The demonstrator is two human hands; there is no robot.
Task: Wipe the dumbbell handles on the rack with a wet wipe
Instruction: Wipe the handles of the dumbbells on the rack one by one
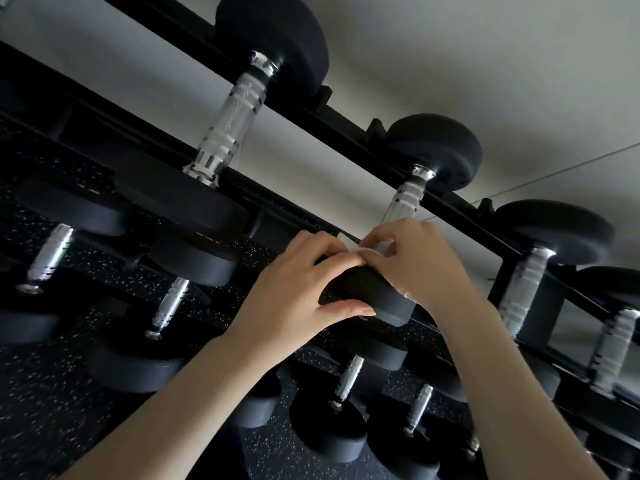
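Note:
A black dumbbell rack [346, 129] runs diagonally across the view with several dumbbells on its tiers. Both my hands meet at the middle dumbbell of the top tier, whose chrome handle [403, 202] shows above my fingers and whose near black head [367, 296] lies under them. My left hand [294, 289] rests over that head, its thumb along the head's lower edge and its fingertips pinching a white wet wipe [360, 245]. My right hand [412, 261] pinches the same wipe from the other side, at the lower end of the handle. Most of the wipe is hidden by my fingers.
A larger dumbbell with a knurled chrome handle [232, 123] sits to the left on the top tier, another [523, 289] to the right. Lower tiers hold several smaller dumbbells [346, 382]. Behind is a pale wall [485, 64]; below, dark speckled flooring [52, 393].

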